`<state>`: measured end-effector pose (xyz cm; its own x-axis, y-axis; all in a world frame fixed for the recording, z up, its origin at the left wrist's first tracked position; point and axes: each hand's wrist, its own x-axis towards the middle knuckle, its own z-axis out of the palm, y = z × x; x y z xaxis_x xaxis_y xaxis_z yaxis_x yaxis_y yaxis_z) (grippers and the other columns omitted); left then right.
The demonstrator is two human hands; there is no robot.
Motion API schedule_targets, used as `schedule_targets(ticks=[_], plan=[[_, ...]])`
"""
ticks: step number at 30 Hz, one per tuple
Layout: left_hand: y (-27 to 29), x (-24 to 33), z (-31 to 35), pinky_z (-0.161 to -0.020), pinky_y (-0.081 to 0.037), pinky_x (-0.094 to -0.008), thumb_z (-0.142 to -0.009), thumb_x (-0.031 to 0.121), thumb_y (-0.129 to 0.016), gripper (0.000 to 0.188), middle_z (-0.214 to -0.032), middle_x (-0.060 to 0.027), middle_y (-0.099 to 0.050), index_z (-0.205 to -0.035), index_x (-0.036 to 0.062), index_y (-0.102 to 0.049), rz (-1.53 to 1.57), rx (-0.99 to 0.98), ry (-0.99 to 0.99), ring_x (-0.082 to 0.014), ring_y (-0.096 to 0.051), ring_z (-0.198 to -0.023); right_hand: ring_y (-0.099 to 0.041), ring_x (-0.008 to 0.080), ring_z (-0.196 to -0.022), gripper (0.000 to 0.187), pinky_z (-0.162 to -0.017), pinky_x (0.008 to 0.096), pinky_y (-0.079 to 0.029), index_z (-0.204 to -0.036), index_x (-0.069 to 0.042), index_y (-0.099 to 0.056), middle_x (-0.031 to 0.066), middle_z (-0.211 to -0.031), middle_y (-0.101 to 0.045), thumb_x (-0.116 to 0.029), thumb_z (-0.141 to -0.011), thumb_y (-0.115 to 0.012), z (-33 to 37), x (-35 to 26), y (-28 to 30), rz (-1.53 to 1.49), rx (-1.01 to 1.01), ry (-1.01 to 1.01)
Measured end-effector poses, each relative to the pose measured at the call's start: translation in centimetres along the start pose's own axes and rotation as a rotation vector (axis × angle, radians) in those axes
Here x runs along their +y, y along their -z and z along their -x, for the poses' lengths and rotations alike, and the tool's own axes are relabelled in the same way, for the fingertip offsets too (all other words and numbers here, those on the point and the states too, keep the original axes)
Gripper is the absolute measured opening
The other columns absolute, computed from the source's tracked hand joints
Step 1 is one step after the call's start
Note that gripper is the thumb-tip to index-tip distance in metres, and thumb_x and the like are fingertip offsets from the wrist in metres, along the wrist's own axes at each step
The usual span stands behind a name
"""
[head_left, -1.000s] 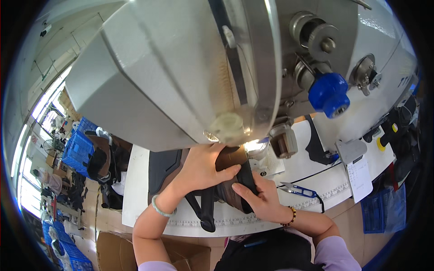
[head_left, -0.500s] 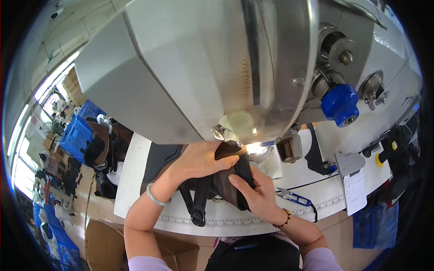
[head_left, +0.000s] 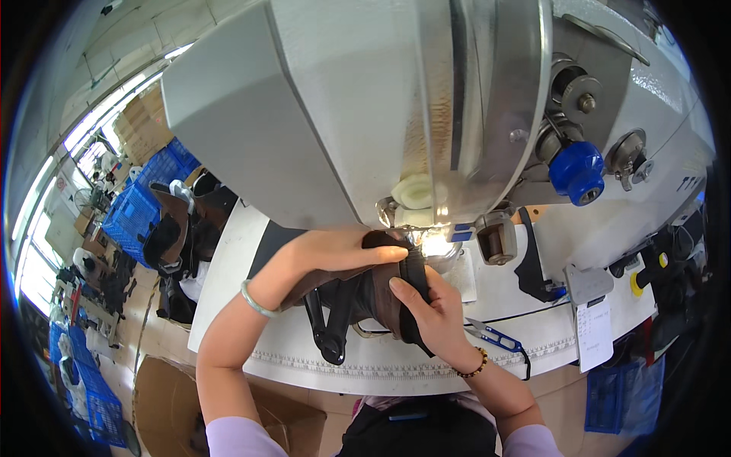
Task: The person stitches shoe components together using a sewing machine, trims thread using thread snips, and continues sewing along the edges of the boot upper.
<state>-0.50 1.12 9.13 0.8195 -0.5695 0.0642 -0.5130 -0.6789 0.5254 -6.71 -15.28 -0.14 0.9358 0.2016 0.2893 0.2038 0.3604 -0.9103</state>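
**Hand-guided work at an industrial sewing machine, seen from above**

The grey sewing machine (head_left: 358,114), largest of the parts shown, serves as reference for all positions. Beneath it extends a white worktable (head_left: 236,263), its curved near edge marked with a ruler scale. On the floor, to the near left of the machine, stands a cardboard box (head_left: 164,415); farther left of the machine is a blue plastic crate (head_left: 137,221), with brown and black pieces beside it. The brown-and-black workpiece (head_left: 381,297) lies directly below and on the near side of the machine head, its far end close to the lit sewing area; a black strap (head_left: 331,335) hangs from it toward the table's near edge. The left hand (head_left: 331,255), near side of the machine, holds the workpiece, thumb laid across the top, most fingers hidden. The right hand (head_left: 438,316), just right of it and also near side of the machine, grips the black edging between thumb and fingers. To the machine's near right lie blue-handled thread snips (head_left: 499,336). Smallest is the beaded bracelet (head_left: 475,364) on the right wrist, nearer the wearer than the machine.
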Motion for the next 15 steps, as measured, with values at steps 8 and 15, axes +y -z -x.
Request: schedule_targets(ticks=[8, 15], plan=[[2.8, 0.0, -1.2, -0.071, -0.047, -0.0331, -0.065, 0.063, -0.069, 0.058, -0.088, -0.0022, -0.063, -0.092, 0.0115, -0.064, -0.291, -0.045, -0.078, -0.019, -0.059, -0.081, -0.043, 0.0009, -0.062, 0.025, -0.05, 0.019, -0.035, -0.082, 0.003, -0.061, -0.0042, -0.066, -0.053, -0.021, -0.087, -0.063, -0.3, -0.7, 0.9, -0.014, 0.024, -0.104], [1.4, -1.0, -0.9, -0.073, -0.046, -0.0331, -0.067, 0.064, -0.066, 0.059, -0.088, -0.0025, -0.062, -0.095, 0.0125, -0.065, -0.029, -0.006, -0.132, -0.0189, -0.058, -0.082, -0.042, 0.0016, -0.06, 0.026, -0.049, 0.02, -0.034, -0.082, 0.003, -0.06, -0.0041, -0.063, -0.051, -0.022, -0.088, -0.062, -0.3, 0.3, 1.8, 0.094, -0.053, -0.046]])
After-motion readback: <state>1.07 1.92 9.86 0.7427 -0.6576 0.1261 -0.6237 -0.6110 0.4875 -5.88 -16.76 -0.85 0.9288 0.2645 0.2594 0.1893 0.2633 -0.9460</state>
